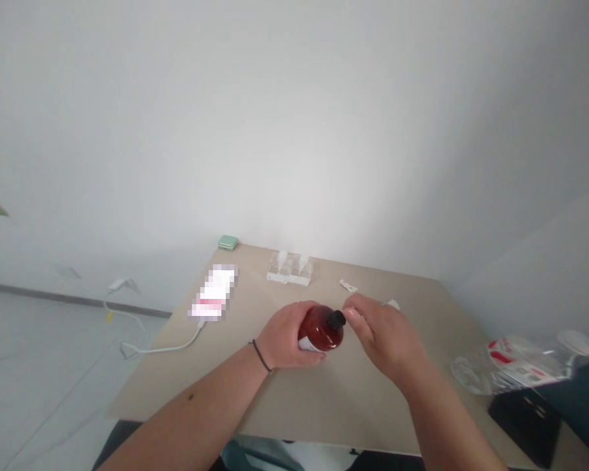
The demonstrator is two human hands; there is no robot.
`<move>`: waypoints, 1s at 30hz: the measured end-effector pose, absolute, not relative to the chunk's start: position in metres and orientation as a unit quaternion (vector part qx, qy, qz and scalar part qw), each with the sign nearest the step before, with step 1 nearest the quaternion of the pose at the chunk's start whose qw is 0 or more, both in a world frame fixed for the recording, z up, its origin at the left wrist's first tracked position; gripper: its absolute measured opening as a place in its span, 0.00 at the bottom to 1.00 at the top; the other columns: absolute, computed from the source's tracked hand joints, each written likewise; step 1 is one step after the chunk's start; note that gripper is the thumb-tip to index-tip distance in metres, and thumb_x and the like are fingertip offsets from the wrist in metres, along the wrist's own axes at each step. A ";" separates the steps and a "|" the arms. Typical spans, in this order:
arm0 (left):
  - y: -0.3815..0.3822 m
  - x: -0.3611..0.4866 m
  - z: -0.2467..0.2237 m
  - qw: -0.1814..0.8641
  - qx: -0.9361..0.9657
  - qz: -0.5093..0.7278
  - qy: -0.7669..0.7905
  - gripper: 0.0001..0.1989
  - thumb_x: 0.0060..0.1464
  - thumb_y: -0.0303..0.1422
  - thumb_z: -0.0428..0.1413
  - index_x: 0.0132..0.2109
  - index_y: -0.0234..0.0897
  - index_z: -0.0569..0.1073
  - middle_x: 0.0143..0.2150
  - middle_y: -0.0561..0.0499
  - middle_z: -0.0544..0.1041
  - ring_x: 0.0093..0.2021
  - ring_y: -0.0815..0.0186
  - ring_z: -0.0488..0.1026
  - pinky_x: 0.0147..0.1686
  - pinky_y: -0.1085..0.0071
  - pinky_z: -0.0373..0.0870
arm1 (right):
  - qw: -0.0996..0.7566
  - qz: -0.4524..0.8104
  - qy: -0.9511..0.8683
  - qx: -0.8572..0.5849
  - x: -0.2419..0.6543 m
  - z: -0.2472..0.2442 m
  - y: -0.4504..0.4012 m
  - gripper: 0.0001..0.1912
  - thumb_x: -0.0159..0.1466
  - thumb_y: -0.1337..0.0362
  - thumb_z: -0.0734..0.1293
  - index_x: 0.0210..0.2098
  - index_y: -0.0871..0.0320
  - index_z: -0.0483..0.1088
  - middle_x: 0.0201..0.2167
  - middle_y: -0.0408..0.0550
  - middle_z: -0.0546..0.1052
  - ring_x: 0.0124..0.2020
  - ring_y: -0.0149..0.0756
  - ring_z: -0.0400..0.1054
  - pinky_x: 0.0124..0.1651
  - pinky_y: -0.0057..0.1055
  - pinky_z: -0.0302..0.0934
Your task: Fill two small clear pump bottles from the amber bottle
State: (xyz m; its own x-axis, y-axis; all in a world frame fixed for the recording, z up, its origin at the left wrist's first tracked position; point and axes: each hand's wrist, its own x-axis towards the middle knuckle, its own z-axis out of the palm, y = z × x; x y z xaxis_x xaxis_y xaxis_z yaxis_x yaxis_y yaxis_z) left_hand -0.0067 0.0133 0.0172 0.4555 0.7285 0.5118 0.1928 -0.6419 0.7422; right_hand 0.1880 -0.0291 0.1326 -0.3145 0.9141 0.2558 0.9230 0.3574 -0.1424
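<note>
The left hand (pixel 288 337) grips an amber bottle (pixel 321 331) just above the middle of the worktop (pixel 324 405). The bottle lies tilted on its side in the palm, its black cap (pixel 337 319) pointing right and slightly up. The left fingers (pixel 315 356) are closed around its body, and the label shows only as a pale strip at the lower edge. The right hand (pixel 385 335) is beside the cap, with its fingers (pixel 355 315) open and slightly curved. They are very near the cap, but it is hard to tell whether they touch it.

The left-hand grip looks sound: it wraps the body and leaves the cap clear, so the right fingers have room around it.

Behind the hands, at the upper left of the worktop, a pixelated phone (pixel 213 292) trails a white cable (pixel 161 348). A green case (pixel 228 243) sits at the far corner, and a clear acrylic stand (pixel 289 268) sits along the far edge. A plastic-wrapped pack (pixel 510 366) lies at the right of the frame, above a black box (pixel 525 422).
</note>
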 end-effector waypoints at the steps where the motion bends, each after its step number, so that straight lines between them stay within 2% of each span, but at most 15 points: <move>1: 0.013 -0.006 0.016 0.306 0.797 0.433 0.290 0.39 0.40 0.49 0.66 0.58 0.38 0.67 0.51 0.42 0.76 0.49 0.50 0.74 0.53 0.55 0.68 | 0.150 0.036 -0.824 -0.546 0.189 0.136 -0.031 0.20 0.70 0.50 0.55 0.44 0.54 0.73 0.34 0.50 0.80 0.32 0.39 0.73 0.33 0.32 0.60; 3: 0.013 -0.006 0.016 0.295 0.806 0.424 0.288 0.40 0.40 0.50 0.66 0.58 0.38 0.68 0.51 0.41 0.76 0.49 0.50 0.74 0.53 0.55 0.68 | 0.123 0.106 -0.832 -0.530 0.190 0.143 -0.034 0.19 0.68 0.51 0.60 0.50 0.52 0.72 0.41 0.50 0.81 0.36 0.39 0.73 0.35 0.32 0.62; 5: 0.013 -0.005 0.017 0.285 0.818 0.412 0.281 0.41 0.39 0.52 0.65 0.57 0.37 0.68 0.51 0.41 0.76 0.49 0.49 0.74 0.54 0.54 0.67 | 0.055 0.093 -0.802 -0.587 0.188 0.148 -0.035 0.18 0.66 0.49 0.61 0.41 0.53 0.76 0.35 0.52 0.81 0.34 0.42 0.73 0.34 0.34 0.61; 7: 0.012 -0.005 0.019 0.291 0.821 0.409 0.271 0.40 0.40 0.53 0.64 0.57 0.38 0.69 0.51 0.41 0.77 0.49 0.50 0.74 0.53 0.55 0.68 | 0.019 0.036 -0.738 -0.673 0.188 0.151 -0.034 0.26 0.68 0.47 0.56 0.29 0.55 0.76 0.27 0.54 0.79 0.30 0.46 0.73 0.32 0.36 0.58; 8: 0.011 -0.005 0.021 0.298 0.819 0.411 0.266 0.39 0.40 0.53 0.64 0.57 0.38 0.69 0.51 0.42 0.77 0.49 0.50 0.75 0.53 0.56 0.68 | 0.028 0.023 -0.715 -0.699 0.190 0.152 -0.033 0.30 0.69 0.46 0.52 0.26 0.56 0.76 0.25 0.55 0.78 0.29 0.46 0.72 0.31 0.36 0.58; 10: 0.010 -0.005 0.022 0.311 0.812 0.418 0.264 0.38 0.41 0.52 0.64 0.57 0.39 0.69 0.51 0.42 0.77 0.48 0.51 0.75 0.53 0.57 0.68 | 0.088 0.072 -0.720 -0.684 0.194 0.153 -0.032 0.30 0.70 0.48 0.49 0.33 0.56 0.77 0.27 0.53 0.78 0.29 0.43 0.72 0.31 0.34 0.58; 12: 0.010 -0.005 0.022 0.315 0.810 0.418 0.266 0.39 0.40 0.52 0.65 0.57 0.39 0.69 0.51 0.42 0.77 0.48 0.51 0.75 0.53 0.57 0.69 | 0.127 0.167 -0.767 -0.606 0.198 0.153 -0.032 0.21 0.69 0.50 0.57 0.45 0.53 0.75 0.33 0.48 0.80 0.30 0.38 0.72 0.32 0.31 0.59; 14: 0.011 -0.005 0.020 0.310 0.814 0.412 0.267 0.40 0.40 0.51 0.65 0.58 0.38 0.68 0.51 0.41 0.77 0.49 0.49 0.75 0.53 0.56 0.68 | 0.114 0.202 -0.803 -0.549 0.198 0.151 -0.034 0.17 0.65 0.55 0.64 0.51 0.50 0.72 0.38 0.45 0.81 0.33 0.36 0.72 0.33 0.29 0.59; 15: 0.010 -0.005 0.019 0.306 0.817 0.407 0.268 0.40 0.40 0.51 0.65 0.58 0.38 0.68 0.51 0.40 0.77 0.49 0.48 0.75 0.53 0.55 0.68 | 0.091 0.184 -0.810 -0.550 0.195 0.150 -0.035 0.15 0.64 0.57 0.65 0.49 0.50 0.73 0.38 0.45 0.81 0.33 0.36 0.72 0.33 0.28 0.58; 17: 0.009 -0.006 0.019 0.298 0.822 0.404 0.269 0.39 0.41 0.52 0.65 0.58 0.37 0.68 0.52 0.39 0.76 0.49 0.47 0.74 0.53 0.54 0.67 | 0.036 0.106 -0.803 -0.585 0.188 0.148 -0.036 0.11 0.66 0.57 0.62 0.39 0.54 0.75 0.32 0.47 0.80 0.31 0.36 0.71 0.31 0.29 0.54; 20: 0.007 -0.007 0.022 0.305 0.813 0.424 0.256 0.39 0.42 0.52 0.64 0.58 0.37 0.68 0.51 0.40 0.76 0.49 0.48 0.74 0.53 0.56 0.67 | -0.006 -0.010 -0.790 -0.613 0.181 0.144 -0.037 0.23 0.71 0.55 0.53 0.29 0.56 0.72 0.25 0.49 0.78 0.27 0.37 0.69 0.29 0.31 0.47; 22: 0.005 -0.007 0.025 0.326 0.808 0.432 0.232 0.39 0.42 0.52 0.64 0.58 0.38 0.68 0.51 0.41 0.77 0.48 0.50 0.75 0.52 0.58 0.68 | 0.008 -0.057 -0.809 -0.584 0.182 0.143 -0.037 0.25 0.72 0.52 0.51 0.30 0.56 0.72 0.26 0.48 0.77 0.27 0.36 0.68 0.29 0.32 0.46; 25: 0.004 -0.007 0.029 0.342 0.824 0.410 0.192 0.37 0.42 0.53 0.64 0.56 0.39 0.69 0.49 0.44 0.77 0.46 0.53 0.76 0.50 0.61 0.70 | 0.004 -0.106 -0.869 -0.483 0.186 0.141 -0.036 0.23 0.70 0.49 0.54 0.33 0.56 0.71 0.28 0.48 0.77 0.28 0.37 0.68 0.29 0.33 0.43; 27: 0.003 -0.005 0.028 0.289 0.837 0.416 0.205 0.36 0.41 0.52 0.63 0.55 0.38 0.69 0.47 0.43 0.78 0.45 0.52 0.76 0.48 0.59 0.70 | -0.007 -0.141 -0.888 -0.438 0.187 0.139 -0.036 0.22 0.71 0.53 0.54 0.30 0.56 0.71 0.26 0.48 0.77 0.27 0.37 0.67 0.29 0.34 0.40; 30: 0.001 -0.001 0.024 0.139 0.832 0.454 0.286 0.35 0.42 0.47 0.63 0.55 0.34 0.68 0.46 0.39 0.78 0.44 0.48 0.75 0.47 0.52 0.69 | 0.025 -0.198 -0.853 -0.482 0.180 0.133 -0.039 0.22 0.70 0.58 0.54 0.25 0.56 0.70 0.22 0.48 0.75 0.23 0.35 0.64 0.29 0.35 0.37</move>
